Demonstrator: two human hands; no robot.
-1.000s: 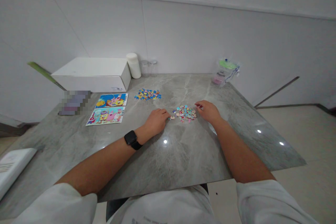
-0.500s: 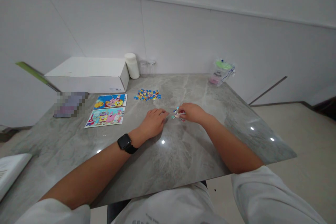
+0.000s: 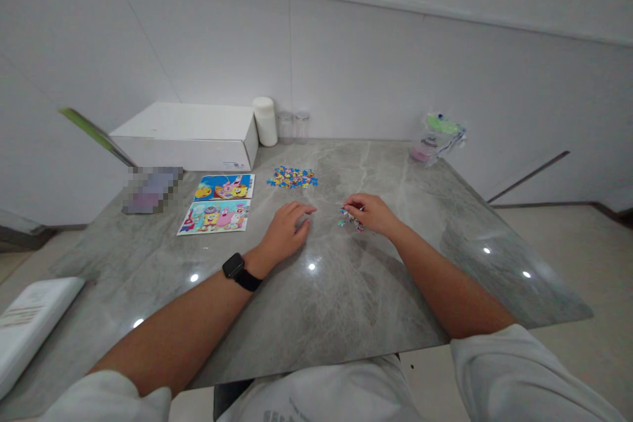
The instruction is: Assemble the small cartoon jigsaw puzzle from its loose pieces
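Near heap of puzzle pieces (image 3: 358, 225), far heap (image 3: 293, 178): both loose, nothing visibly joined!
Right hand (image 3: 372, 213) curls over the near heap, mid-bench (image 3: 316, 316), perhaps pinching a piece, can't tell; left hand (image 3: 287, 231), thumb and fingers spread, looks empty. The far heap sits toward the back edge, no hand on it; picture cards (image 3: 212, 218) lie toward the left edge.

Your one camera looked from your head, forward and down over the tabletop (image 3: 316, 310), far enough back to frame your left hand (image 3: 285, 231), your right hand (image 3: 372, 214) and the far wall (image 3: 356, 72).
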